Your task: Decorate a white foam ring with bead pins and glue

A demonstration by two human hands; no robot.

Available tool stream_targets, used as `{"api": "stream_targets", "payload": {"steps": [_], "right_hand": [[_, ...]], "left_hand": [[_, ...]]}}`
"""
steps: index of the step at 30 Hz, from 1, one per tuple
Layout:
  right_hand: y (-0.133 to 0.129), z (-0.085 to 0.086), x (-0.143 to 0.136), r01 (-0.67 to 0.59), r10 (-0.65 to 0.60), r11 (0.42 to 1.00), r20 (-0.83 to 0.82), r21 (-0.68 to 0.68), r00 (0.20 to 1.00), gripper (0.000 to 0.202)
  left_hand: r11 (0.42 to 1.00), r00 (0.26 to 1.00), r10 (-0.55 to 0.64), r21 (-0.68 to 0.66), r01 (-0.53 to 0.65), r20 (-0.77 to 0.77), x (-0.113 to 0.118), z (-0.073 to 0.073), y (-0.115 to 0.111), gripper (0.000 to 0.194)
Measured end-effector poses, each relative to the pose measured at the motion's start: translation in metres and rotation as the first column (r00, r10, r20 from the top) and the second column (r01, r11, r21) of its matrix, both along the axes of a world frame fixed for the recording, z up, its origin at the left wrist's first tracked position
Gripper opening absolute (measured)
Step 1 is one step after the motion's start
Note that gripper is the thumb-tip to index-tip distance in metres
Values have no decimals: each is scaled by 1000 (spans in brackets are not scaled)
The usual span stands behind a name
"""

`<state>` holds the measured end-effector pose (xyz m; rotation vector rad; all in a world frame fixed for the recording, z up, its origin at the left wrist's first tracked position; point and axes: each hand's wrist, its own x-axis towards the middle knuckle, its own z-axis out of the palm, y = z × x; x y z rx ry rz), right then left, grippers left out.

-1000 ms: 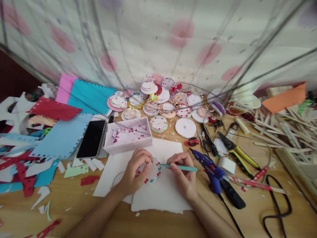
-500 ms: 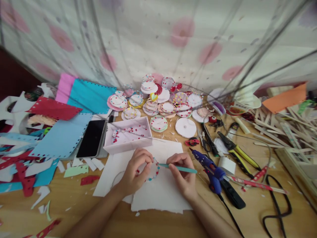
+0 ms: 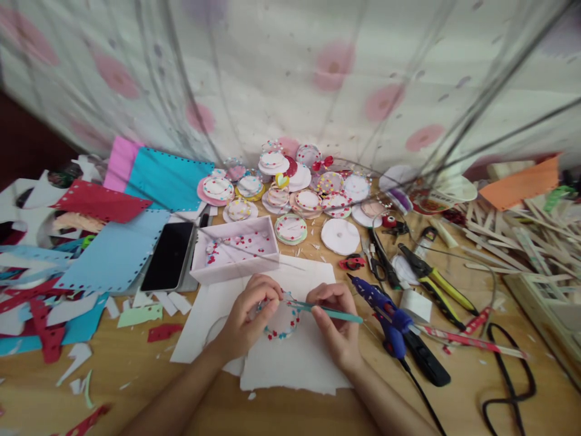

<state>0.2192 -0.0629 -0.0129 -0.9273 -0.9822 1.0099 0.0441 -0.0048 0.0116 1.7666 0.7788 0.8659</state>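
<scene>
Across the wooden worktop [image 3: 213, 402] lay white paper sheets [image 3: 304, 363], with a pale open box [image 3: 236, 272] of red bits at their far edge. Above the sheets, the left hand [image 3: 254, 315] pinched a ring of red and blue beads [image 3: 282, 334], while the right hand [image 3: 336, 321] gripped a slim teal tool [image 3: 333, 312], its tip at the ring's upper edge.

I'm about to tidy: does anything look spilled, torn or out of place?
The white paper in the middle has a ragged lower edge, as if torn. To its left, a red scrap and white scraps lie strewn on the wooden desk.
</scene>
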Motion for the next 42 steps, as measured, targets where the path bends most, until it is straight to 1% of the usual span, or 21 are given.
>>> {"api": "stream_targets", "payload": {"steps": [5,8,14,20,26,34,42], "right_hand": [[2,-5,2,-6,-1,997,-99,-73,995,11],[2,-4,3,-27,14,996,-138,-90,990,11],[4,0,2,-53,29,993,-213,-109,977,12],[4,-5,2,-89,71,992,-192,-84,979,11],[2,-9,3,-85,75,994,-142,-66,987,9],[5,-2,3,-64,45,995,-210,-81,977,9],[5,-5,3,-77,55,993,-232,-87,971,10]], "left_hand": [[997,1000,4,-72,-2,27,-1,2,1,21],[995,1000,7,-97,-5,26,-1,3,2,22],[994,999,-11,-106,16,49,-1,2,1,23],[993,998,-22,-118,28,51,-1,1,1,20],[995,998,-31,-94,36,45,-1,3,1,20],[996,999,-29,-85,32,42,-2,2,2,20],[996,999,-33,-84,35,28,-1,-1,0,18]]}}
